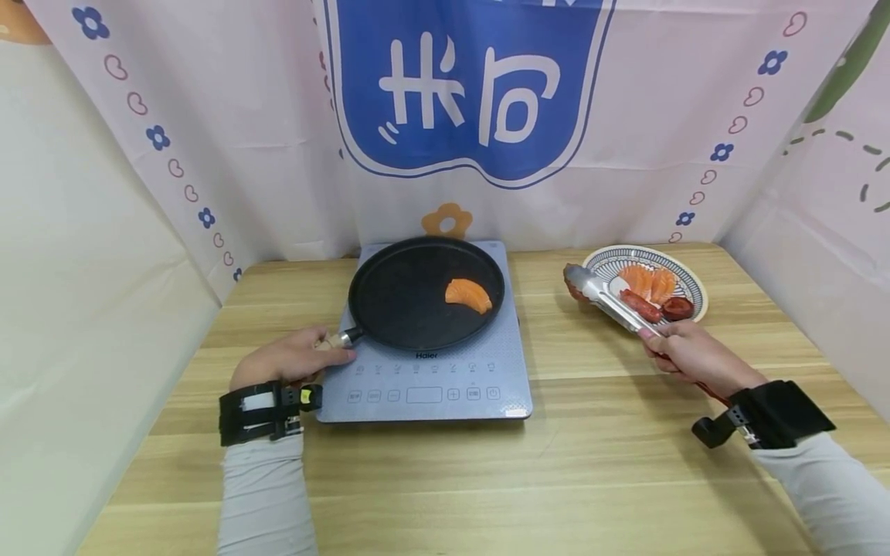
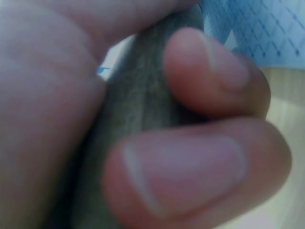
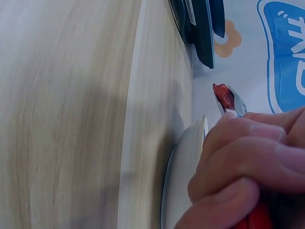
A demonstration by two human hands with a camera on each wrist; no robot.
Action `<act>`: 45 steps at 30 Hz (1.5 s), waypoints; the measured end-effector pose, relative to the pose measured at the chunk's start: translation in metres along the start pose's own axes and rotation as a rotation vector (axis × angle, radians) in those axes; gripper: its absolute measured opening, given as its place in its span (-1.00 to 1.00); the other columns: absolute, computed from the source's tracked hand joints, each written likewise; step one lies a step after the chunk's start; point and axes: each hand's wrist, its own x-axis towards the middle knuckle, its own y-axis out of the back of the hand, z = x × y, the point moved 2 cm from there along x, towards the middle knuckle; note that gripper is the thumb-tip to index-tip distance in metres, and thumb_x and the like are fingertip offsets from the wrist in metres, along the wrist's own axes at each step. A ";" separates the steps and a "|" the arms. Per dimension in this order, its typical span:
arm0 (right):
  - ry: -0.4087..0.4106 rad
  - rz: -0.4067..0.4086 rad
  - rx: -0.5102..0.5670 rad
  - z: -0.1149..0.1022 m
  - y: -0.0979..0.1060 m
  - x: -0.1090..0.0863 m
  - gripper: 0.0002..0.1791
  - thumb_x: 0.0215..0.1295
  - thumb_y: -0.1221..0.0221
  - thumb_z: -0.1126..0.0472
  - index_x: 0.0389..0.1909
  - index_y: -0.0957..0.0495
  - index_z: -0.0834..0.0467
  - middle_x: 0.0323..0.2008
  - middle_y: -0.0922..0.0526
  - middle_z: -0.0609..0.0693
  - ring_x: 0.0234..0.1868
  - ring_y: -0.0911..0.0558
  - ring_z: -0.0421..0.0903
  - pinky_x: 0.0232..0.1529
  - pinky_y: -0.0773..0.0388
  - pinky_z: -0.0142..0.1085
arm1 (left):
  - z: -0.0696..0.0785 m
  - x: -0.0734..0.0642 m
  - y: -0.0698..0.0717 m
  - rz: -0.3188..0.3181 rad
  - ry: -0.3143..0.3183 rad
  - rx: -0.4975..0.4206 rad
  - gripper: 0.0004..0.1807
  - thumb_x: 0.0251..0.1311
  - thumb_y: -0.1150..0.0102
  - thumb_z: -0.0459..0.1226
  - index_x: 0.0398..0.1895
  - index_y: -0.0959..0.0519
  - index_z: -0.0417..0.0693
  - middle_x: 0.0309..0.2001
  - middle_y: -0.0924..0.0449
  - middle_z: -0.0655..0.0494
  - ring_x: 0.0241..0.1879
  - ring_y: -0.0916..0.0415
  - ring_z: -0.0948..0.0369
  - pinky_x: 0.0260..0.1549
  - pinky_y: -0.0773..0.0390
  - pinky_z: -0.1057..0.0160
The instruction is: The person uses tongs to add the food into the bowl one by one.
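Observation:
My left hand (image 1: 295, 357) grips the wooden handle (image 2: 138, 81) of a flat black frying pan (image 1: 396, 293). One orange salmon slice (image 1: 469, 295) lies in the pan, toward its right side. In my right hand (image 1: 702, 357) is a pair of metal tongs (image 1: 612, 303), tilted up and pointing left. Their tips clasp a dark red piece of food (image 3: 224, 97), raised beside the left rim of a patterned plate (image 1: 699, 297). Salmon slices (image 1: 650, 284), a red sausage (image 1: 641, 306) and a dark red round piece (image 1: 677, 309) lie on that plate.
The pan sits on a grey Haier induction cooker (image 1: 511, 371) with a touch panel along its front. Beneath everything is a wooden table (image 1: 445, 486). A printed cloth (image 1: 278, 154) hangs along the table's back edge, close behind cooker and plate.

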 end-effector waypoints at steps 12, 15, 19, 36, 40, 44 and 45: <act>-0.005 -0.024 -0.016 -0.015 -0.010 0.004 -0.58 0.73 0.10 0.04 -0.28 -0.39 0.28 -0.57 -0.30 -0.09 -0.64 -0.24 -0.23 -0.63 -0.22 -0.32 | 0.000 0.000 0.000 -0.001 0.006 -0.004 -0.55 0.50 -0.20 0.00 0.13 -0.41 -0.16 -0.53 -0.40 0.21 -0.56 -0.36 0.27 -0.54 -0.43 0.32; -0.010 -0.029 -0.006 -0.019 -0.013 0.007 -0.58 0.73 0.10 0.04 -0.27 -0.40 0.30 -0.58 -0.29 -0.10 -0.65 -0.23 -0.24 -0.64 -0.20 -0.34 | -0.001 -0.001 0.000 0.000 0.009 0.004 -0.55 0.50 -0.20 0.00 0.13 -0.41 -0.15 -0.50 -0.40 0.20 -0.52 -0.37 0.24 -0.50 -0.44 0.30; -0.006 -0.041 0.016 -0.023 -0.017 0.010 -0.57 0.72 0.07 0.03 -0.29 -0.41 0.29 -0.61 -0.27 -0.12 -0.68 -0.21 -0.25 -0.66 -0.19 -0.38 | 0.000 -0.001 0.001 -0.001 0.008 0.013 -0.53 0.49 -0.21 0.01 0.15 -0.41 -0.15 -0.50 -0.41 0.19 -0.52 -0.38 0.24 -0.50 -0.45 0.30; 0.017 -0.067 0.052 -0.038 -0.028 0.017 -0.60 0.73 0.09 0.06 -0.20 -0.42 0.33 -0.57 -0.28 -0.12 -0.67 -0.22 -0.25 -0.65 -0.19 -0.39 | -0.001 0.000 0.001 -0.012 -0.006 -0.018 -0.58 0.51 -0.20 -0.02 0.13 -0.41 -0.14 -0.53 -0.41 0.22 -0.56 -0.37 0.27 -0.53 -0.44 0.32; 0.031 -0.069 0.034 -0.043 -0.031 0.019 -0.58 0.73 0.09 0.04 -0.23 -0.43 0.31 -0.57 -0.28 -0.11 -0.67 -0.21 -0.25 -0.65 -0.17 -0.39 | -0.003 0.001 0.001 -0.008 -0.002 -0.010 -0.58 0.50 -0.20 -0.02 0.12 -0.42 -0.14 -0.54 -0.41 0.22 -0.56 -0.37 0.27 -0.53 -0.44 0.32; 0.042 -0.058 0.009 -0.049 -0.033 0.020 -0.56 0.73 0.08 0.01 -0.24 -0.43 0.32 -0.56 -0.29 -0.09 -0.65 -0.20 -0.24 -0.64 -0.14 -0.39 | -0.003 0.002 0.001 0.001 -0.005 0.013 -0.55 0.50 -0.21 -0.01 0.14 -0.43 -0.16 -0.53 -0.41 0.22 -0.55 -0.37 0.27 -0.52 -0.44 0.32; 0.045 -0.056 0.005 -0.050 -0.033 0.020 -0.55 0.73 0.08 0.01 -0.23 -0.43 0.32 -0.56 -0.29 -0.09 -0.65 -0.20 -0.23 -0.64 -0.14 -0.39 | -0.003 0.002 0.001 0.003 -0.006 0.020 -0.55 0.49 -0.21 0.00 0.14 -0.43 -0.17 -0.53 -0.41 0.22 -0.55 -0.37 0.27 -0.52 -0.44 0.32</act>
